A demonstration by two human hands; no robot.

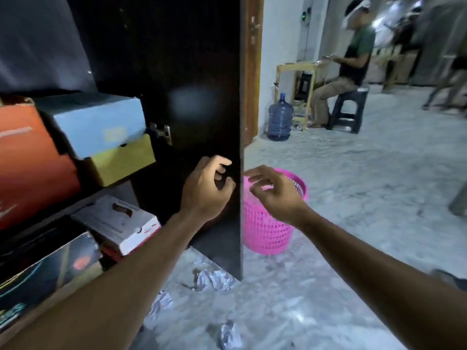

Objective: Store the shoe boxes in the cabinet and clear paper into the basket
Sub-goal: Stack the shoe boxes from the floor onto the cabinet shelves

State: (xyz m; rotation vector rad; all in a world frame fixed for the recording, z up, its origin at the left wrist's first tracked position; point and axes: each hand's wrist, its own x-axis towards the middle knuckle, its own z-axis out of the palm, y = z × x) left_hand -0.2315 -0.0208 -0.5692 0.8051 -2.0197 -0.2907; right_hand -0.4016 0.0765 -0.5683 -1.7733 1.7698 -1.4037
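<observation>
The dark cabinet door [192,72] stands open, edge toward me. My left hand [208,188] hangs in front of its inner face near the outer edge, fingers loosely curled, holding nothing. My right hand [273,190] reaches toward that edge from the other side, fingers spread and relaxed. Inside the cabinet an orange box [30,162], a blue box [98,122] on a yellow box [123,160], a white box [118,223] and a dark box [48,274] sit on shelves. A pink basket [265,223] stands on the floor behind the door. Crumpled paper [214,280] lies below the door.
More crumpled paper [230,334] and another piece [159,306] lie on the grey marble floor near me. A water jug [279,120] stands by the wall. A person sits on a dark stool [348,109] beside a wooden table [295,69] at the back.
</observation>
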